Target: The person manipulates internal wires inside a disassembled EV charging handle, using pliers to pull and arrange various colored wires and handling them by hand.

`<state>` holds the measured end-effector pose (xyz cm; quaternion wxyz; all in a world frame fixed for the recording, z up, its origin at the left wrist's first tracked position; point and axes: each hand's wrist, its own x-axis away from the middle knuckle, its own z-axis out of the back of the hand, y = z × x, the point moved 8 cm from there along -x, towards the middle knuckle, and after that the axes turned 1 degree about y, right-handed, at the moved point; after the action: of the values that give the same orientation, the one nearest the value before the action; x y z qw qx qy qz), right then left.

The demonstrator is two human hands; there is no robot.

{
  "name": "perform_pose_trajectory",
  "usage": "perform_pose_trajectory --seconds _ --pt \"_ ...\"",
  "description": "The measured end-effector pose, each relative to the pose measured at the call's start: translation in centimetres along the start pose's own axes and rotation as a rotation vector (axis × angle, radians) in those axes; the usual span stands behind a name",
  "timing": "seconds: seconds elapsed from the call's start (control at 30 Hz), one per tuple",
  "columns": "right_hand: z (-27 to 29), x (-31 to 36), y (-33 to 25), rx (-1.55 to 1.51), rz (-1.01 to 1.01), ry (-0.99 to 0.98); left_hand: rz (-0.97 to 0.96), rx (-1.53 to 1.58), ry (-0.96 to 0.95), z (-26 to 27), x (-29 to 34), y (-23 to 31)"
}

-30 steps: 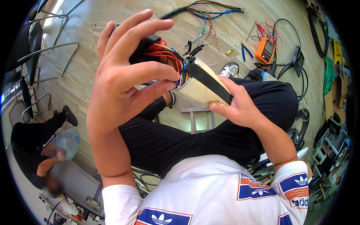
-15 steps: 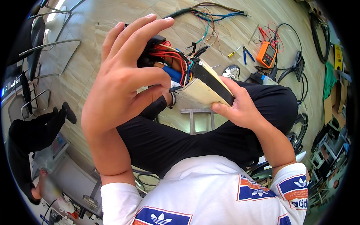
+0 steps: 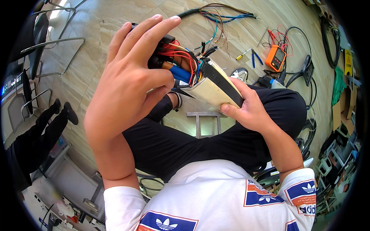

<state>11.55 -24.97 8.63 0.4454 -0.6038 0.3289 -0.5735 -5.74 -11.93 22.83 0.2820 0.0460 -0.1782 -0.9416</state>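
A cream casing [image 3: 210, 91] with a black strip along its top is held tilted above my lap. My right hand [image 3: 250, 107] grips its near right end, thumb on the side. Red wires [image 3: 181, 54], thinner coloured wires, a blue cylinder [image 3: 179, 73] and black parts show at the open left end. My left hand [image 3: 129, 82] is at that end, thumb and index finger pinched, the other fingers raised and spread. What the pinch holds, if anything, is hidden. A thin dark piece [image 3: 181, 89] lies just right of the fingertips.
Beyond the casing, a cable with stripped wires [image 3: 217, 17] lies on the tiled floor. A yellow screwdriver [image 3: 240, 57], blue-handled pliers [image 3: 256, 57] and an orange meter [image 3: 276, 57] are at right. A small metal stool frame [image 3: 204, 115] stands between my legs. A person [image 3: 34, 142] is at far left.
The casing has shifted slightly right and down, and more of the blue cylinder shows. My left fingertips have moved a little. The person at the left has shifted downward in view.
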Motion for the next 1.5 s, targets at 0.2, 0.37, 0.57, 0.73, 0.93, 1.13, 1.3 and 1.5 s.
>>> perform_pose_trajectory --seconds 0.2,0.37,0.57,0.73,0.93,1.13,1.3,1.5 --pt "0.24 -0.04 -0.17 -0.005 -0.001 0.017 0.01 -0.089 0.062 -0.09 0.05 0.33" --pt "0.46 -0.13 -0.42 -0.003 -0.018 0.055 0.0 -0.003 0.143 0.32 0.2 0.09" --pt "0.64 -0.04 0.06 -0.005 -0.008 0.062 -0.004 0.02 0.098 0.17 0.06 0.14" --pt "0.7 0.02 0.11 0.011 -0.004 0.063 0.005 0.016 0.211 0.11 -0.17 0.18" --pt "0.02 0.36 -0.75 0.071 0.053 0.018 0.026 0.034 0.354 0.21 -0.55 0.52" --pt "0.0 0.41 -0.71 0.083 0.07 0.022 -0.01 0.018 0.345 0.23 -0.51 0.77" --pt "0.03 0.34 -0.71 0.09 0.075 0.029 -0.032 0.041 0.381 0.03 -0.16 0.05" --pt "0.05 0.4 -0.49 0.074 0.052 0.025 -0.021 -0.026 0.297 -0.22 -0.54 0.52"
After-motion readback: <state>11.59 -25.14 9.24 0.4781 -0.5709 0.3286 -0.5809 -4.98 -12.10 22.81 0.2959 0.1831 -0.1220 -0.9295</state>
